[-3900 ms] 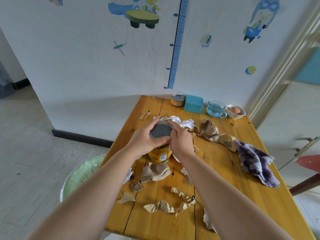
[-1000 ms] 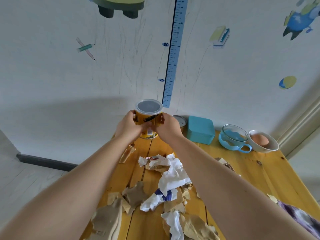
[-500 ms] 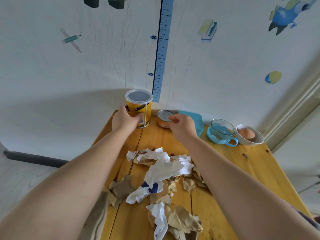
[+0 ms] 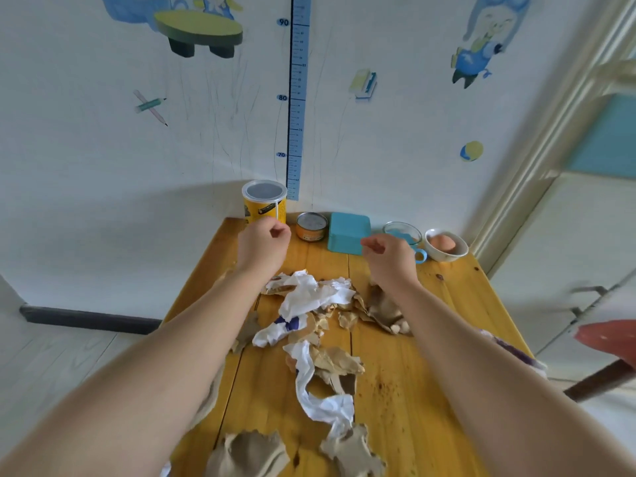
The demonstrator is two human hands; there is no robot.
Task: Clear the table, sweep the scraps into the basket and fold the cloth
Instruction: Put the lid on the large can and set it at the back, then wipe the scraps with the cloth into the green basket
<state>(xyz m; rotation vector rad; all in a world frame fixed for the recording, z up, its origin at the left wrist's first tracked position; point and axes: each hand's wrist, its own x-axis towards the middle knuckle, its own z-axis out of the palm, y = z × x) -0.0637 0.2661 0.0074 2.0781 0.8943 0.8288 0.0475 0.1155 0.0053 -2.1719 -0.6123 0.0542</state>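
Note:
The yellow can (image 4: 264,203) with a clear lid stands upright at the far left corner of the wooden table (image 4: 406,390), against the wall. My left hand (image 4: 262,245) hovers just in front of the can, fingers loosely curled, holding nothing. My right hand (image 4: 390,258) hangs over the table in front of the teal box (image 4: 349,232), also curled and empty. White and brown paper scraps (image 4: 309,304) lie strewn along the middle of the table. A corner of the purple cloth (image 4: 512,349) shows at the right edge, mostly hidden by my right arm.
Along the wall stand a small flat tin (image 4: 311,227), the teal box, a glass cup with a blue handle (image 4: 407,235) and a white bowl holding an egg (image 4: 445,247). A red stool (image 4: 609,342) is at the right of the table.
I carried the yellow can from the table's middle to the far left corner and set it down. Both hands have let go and drawn back a little.

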